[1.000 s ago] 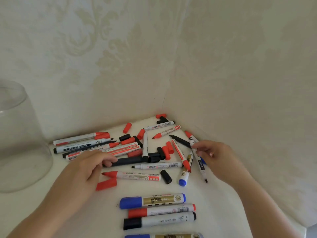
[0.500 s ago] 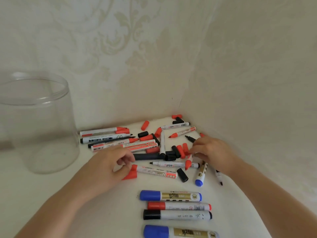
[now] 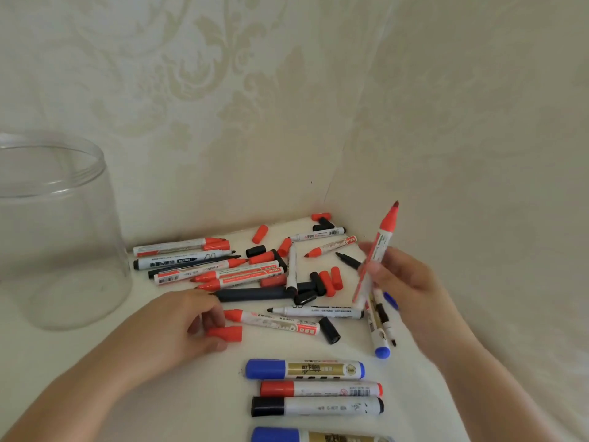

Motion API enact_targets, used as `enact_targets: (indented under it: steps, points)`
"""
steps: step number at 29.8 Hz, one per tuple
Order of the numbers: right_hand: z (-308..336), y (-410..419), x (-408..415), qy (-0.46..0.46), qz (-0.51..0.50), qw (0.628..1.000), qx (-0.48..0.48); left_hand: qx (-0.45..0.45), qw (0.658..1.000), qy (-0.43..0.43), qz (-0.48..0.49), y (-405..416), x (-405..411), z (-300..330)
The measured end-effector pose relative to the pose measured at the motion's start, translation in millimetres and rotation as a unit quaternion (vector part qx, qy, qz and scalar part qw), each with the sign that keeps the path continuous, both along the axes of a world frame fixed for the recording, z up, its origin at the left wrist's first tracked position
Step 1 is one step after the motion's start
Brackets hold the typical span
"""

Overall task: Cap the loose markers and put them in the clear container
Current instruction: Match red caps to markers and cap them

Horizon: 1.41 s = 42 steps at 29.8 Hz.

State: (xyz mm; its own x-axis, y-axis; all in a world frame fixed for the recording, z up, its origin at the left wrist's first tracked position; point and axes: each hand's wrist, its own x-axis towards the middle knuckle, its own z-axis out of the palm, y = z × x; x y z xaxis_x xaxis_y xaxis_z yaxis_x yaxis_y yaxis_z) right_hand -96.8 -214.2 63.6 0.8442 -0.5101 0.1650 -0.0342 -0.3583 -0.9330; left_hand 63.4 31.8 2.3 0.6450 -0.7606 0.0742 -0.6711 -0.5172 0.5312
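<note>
My right hand (image 3: 404, 279) holds an uncapped red marker (image 3: 381, 242) lifted off the table, its tip pointing up. On the table my left hand (image 3: 178, 323) pinches a loose red cap (image 3: 227, 333) with thumb and fingers. Just beyond that cap lies another uncapped red marker (image 3: 272, 322). A heap of red, black and blue markers and loose caps (image 3: 325, 280) fills the corner. The clear container (image 3: 54, 231) stands at the left, open at the top, with nothing inside.
Several capped markers lie in a row near me: blue (image 3: 304, 369), red (image 3: 320, 389), black (image 3: 317, 406) and one more blue (image 3: 318, 437) at the bottom edge. Patterned walls (image 3: 223, 90) close the corner behind and to the right of the white table (image 3: 79, 362).
My right hand has picked a red marker out of the heap and raised it upright. My left hand has closed on the red cap. The view has shifted, showing more of the container.
</note>
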Motion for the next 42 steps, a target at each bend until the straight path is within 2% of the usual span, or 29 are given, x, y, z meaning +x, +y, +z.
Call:
enact_targets:
  steps: [1, 2, 3, 4, 6, 9, 12, 14, 19, 23, 29, 35, 39, 42]
  points:
    - [0, 6, -6, -0.018, 0.042, 0.986, 0.163, -0.013, 1.000, -0.008, 0.004, 0, 0, -2]
    - [-4, 11, -11, -0.036, 0.093, 0.952, 0.290, -0.033, 0.999, -0.009, 0.009, -1, 1, -4]
    - [-11, 13, -15, -0.044, 0.129, 0.915, 0.379, -0.056, 0.998, -0.005, 0.010, -1, 1, -6]
    - [-20, 14, -18, -0.042, 0.146, 0.887, 0.436, -0.077, 0.997, -0.002, 0.005, -2, 0, -6]
    - [-33, 15, -21, -0.028, 0.154, 0.866, 0.474, -0.102, 0.995, -0.005, -0.013, -6, -4, -4]
    - [-40, 16, -23, 0.002, 0.145, 0.900, 0.411, -0.112, 0.993, -0.009, -0.029, -15, -18, 1]
    - [-36, 21, -24, 0.026, 0.096, 0.955, 0.281, -0.130, 0.990, -0.008, -0.050, -21, -31, 4]
    - [-30, 28, -23, 0.027, 0.076, 0.977, 0.197, -0.142, 0.989, 0.000, -0.051, -23, -35, 6]
    - [-23, 37, -26, 0.060, 0.050, 0.996, 0.048, -0.176, 0.984, 0.025, -0.033, -20, -32, 7]
    - [-24, 39, -25, 0.096, 0.039, 0.994, -0.043, -0.207, 0.977, 0.040, -0.023, -18, -30, 9]
    - [-28, 39, -26, 0.113, 0.044, 0.988, -0.092, -0.191, 0.980, 0.051, -0.034, -17, -32, 8]
    - [-28, 43, -26, 0.120, 0.111, 0.978, -0.130, -0.070, 0.990, 0.050, -0.113, -20, -40, 6]
    - [-28, 43, -25, 0.118, 0.115, 0.983, -0.077, -0.047, 0.990, -0.024, -0.132, -20, -45, -1]
    - [-28, 44, -25, 0.109, 0.124, 0.986, -0.001, -0.052, 0.989, -0.022, -0.140, -22, -50, -1]
